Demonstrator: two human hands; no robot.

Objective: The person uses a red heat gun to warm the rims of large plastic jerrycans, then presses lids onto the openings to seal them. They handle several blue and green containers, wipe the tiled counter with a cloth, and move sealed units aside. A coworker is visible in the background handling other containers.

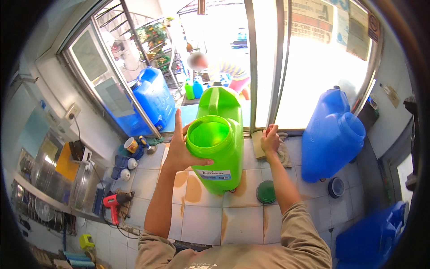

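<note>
A bright green plastic jug with a wide round mouth [230, 168] stands in the middle of the white tiled bench [201, 224]. The left hand [181, 150] grips its neck at the jug's 9 o'clock — the thumb goes across the front and one finger points up. The right hand [270, 140] is at the jug's 3 o'clock, near a tan block [258, 145] and a crumpled grey-brown cloth [283, 150]. Its fingers are curled, but I can't tell if they hold anything. From the green jug, a round dark green lid [267, 192] lies at 4 o'clock, a big blue plastic jug [324, 139] stands at 3 o'clock, and a red heat gun [117, 204] sits at 8 o'clock — well apart from it.
</note>
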